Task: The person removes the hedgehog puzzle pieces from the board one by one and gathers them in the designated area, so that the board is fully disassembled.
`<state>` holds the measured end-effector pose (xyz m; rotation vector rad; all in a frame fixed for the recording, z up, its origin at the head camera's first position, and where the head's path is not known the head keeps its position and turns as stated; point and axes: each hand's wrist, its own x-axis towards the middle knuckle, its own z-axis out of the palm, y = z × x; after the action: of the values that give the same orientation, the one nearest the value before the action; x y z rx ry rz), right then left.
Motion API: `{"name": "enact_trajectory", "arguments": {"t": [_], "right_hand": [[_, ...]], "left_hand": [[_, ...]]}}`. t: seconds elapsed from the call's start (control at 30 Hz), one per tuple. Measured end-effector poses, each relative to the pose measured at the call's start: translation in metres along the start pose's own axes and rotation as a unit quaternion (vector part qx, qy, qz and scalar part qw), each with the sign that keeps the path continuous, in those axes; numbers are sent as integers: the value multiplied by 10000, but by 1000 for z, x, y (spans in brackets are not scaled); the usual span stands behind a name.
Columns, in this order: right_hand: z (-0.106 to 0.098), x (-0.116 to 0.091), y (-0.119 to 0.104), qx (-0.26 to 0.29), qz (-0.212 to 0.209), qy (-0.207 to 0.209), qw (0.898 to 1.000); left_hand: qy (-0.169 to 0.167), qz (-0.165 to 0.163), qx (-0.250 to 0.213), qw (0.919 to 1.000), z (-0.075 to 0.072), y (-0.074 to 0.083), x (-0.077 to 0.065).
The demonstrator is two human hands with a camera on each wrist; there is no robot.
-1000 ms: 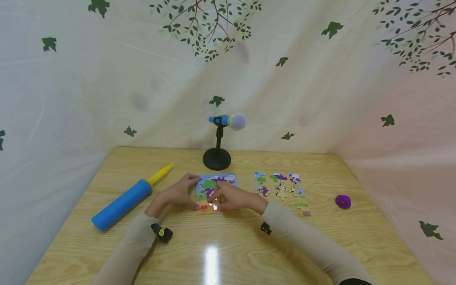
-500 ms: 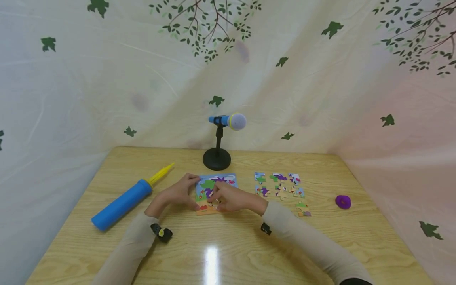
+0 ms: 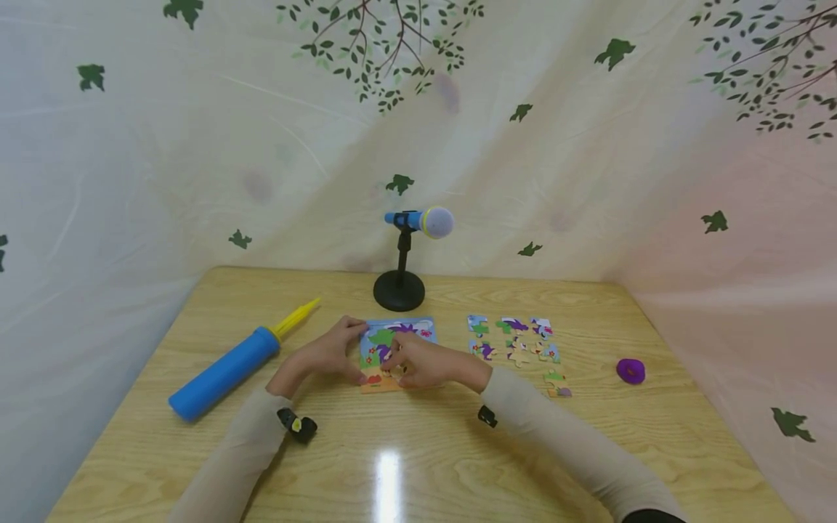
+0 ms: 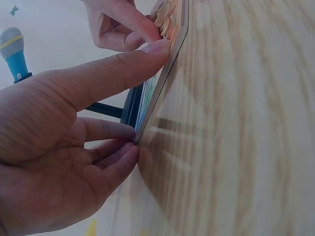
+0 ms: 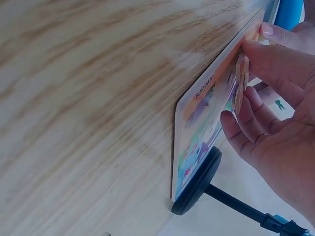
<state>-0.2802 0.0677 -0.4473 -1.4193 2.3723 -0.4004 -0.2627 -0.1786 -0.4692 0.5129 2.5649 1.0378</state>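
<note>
A puzzle board [image 3: 418, 327] with a bright cartoon picture lies flat on the wooden table. My left hand [image 3: 331, 352] steadies its left side, thumb at the near corner and fingertips at the far one, as the left wrist view confirms. Over the board's lower middle, my right hand [image 3: 425, 361] pinches a puzzle piece [image 5: 240, 83] between thumb and fingers. That piece stands tilted against the board in the right wrist view; whether it is seated I cannot tell. Several loose puzzle pieces [image 3: 519, 354] lie in rows right of the board.
Behind the board stands a toy microphone [image 3: 436, 223] on a round black base [image 3: 399, 292]. A blue hand pump [image 3: 225, 374] with a yellow nozzle lies to the left. A purple ring-like object [image 3: 631, 371] sits far right on the table [image 3: 340, 465].
A bright glare on the pinched puzzle piece a second ago is gone, so its tilt has changed slightly. Both hands stay nearly in place; the head view has shifted a little.
</note>
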Motion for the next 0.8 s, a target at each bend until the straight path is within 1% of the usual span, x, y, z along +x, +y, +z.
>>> {"name": "enact_trajectory", "arguments": {"t": [0.33,0.63,0.8], "right_hand": [[-2,0,-1,-112,-225,17,9997],[-3,0,1,-26,-258,-14,9997],[-3,0,3,34,-363,-9,9993]], "left_hand": [[-41,-73,-87,9999,1,1,0],[-15,-68,-73,9999,0,1,0],[-32,-69,-92,9999,-1,1,0]]}}
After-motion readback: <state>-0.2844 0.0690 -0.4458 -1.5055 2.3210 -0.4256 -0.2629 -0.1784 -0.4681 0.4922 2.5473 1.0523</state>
